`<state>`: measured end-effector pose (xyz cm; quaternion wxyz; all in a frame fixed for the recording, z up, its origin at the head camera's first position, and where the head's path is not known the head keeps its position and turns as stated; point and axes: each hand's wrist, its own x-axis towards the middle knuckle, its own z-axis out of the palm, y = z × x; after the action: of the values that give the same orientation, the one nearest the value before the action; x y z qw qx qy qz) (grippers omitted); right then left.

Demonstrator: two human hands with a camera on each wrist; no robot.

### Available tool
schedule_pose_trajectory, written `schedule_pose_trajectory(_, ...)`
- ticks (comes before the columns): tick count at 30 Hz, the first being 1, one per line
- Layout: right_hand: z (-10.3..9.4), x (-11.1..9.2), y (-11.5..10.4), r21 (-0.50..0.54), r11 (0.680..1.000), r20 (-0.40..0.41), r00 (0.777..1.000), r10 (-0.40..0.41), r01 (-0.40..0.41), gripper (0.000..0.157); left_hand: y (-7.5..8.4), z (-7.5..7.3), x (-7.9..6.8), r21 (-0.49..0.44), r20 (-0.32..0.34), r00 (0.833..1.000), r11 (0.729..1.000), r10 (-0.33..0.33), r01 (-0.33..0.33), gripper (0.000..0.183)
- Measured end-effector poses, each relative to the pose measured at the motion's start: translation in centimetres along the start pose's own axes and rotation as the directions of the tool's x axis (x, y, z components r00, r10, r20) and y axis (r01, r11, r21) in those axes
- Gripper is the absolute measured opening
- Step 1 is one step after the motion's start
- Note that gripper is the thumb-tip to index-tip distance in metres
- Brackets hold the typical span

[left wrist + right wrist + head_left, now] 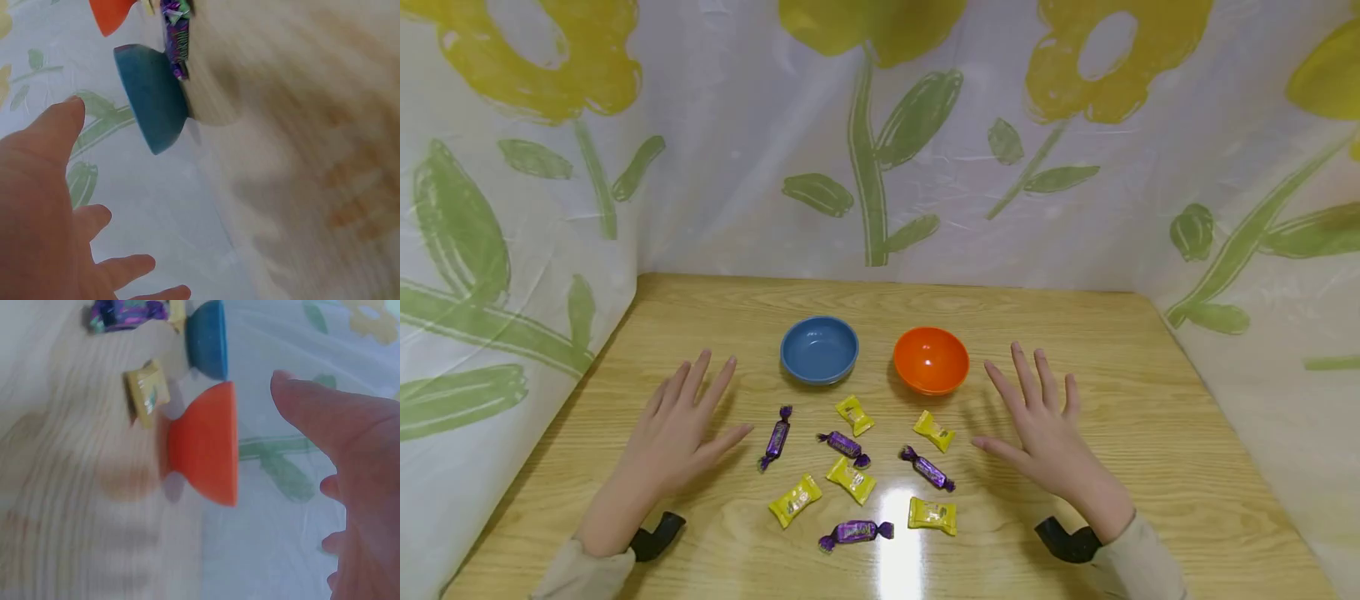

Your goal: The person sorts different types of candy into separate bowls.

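My left hand (676, 433) hovers at the left with fingers spread, holding nothing; a purple-wrapped candy (776, 439) is the thing nearest its thumb. On the other side my right hand (1041, 429) is likewise spread and holds nothing, its fingertips just right of the orange bowl (931, 361). To the left of that bowl stands a blue bowl (819, 351). Both bowls look bare inside. Between the hands lie several purple twist-wrapped candies (856, 532) and several yellow-wrapped candies (795, 500). In the right wrist view a yellow candy (147, 392) lies beside the orange bowl (206, 444).
The wooden table (1037, 321) carries everything and shows a bright glare near its front. A white curtain (722, 208) printed with yellow flowers and green leaves surrounds its back and sides. Black wrist straps (657, 537) show at the sleeves.
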<state>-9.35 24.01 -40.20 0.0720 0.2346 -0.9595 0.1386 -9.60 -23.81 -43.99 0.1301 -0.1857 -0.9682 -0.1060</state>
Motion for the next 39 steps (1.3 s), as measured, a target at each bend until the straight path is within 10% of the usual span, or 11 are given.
schedule_pose_trajectory(21, -0.9, 4.0, -4.0, 0.113, 0.986, -0.037, 0.992, -0.117, 0.12, 0.089, 0.0, 1.3, 6.9, -0.248, 0.068, 0.997, 0.969, 0.041, -0.023, 0.11)
schedule_pose_trajectory(39, -0.5, 8.1, -8.8, 0.171, 0.955, -0.044, 0.97, -0.239, 0.243, 0.076, -0.9, 4.6, 10.0, -0.675, 0.2, 0.98, 0.723, -0.007, 0.143, 0.111)
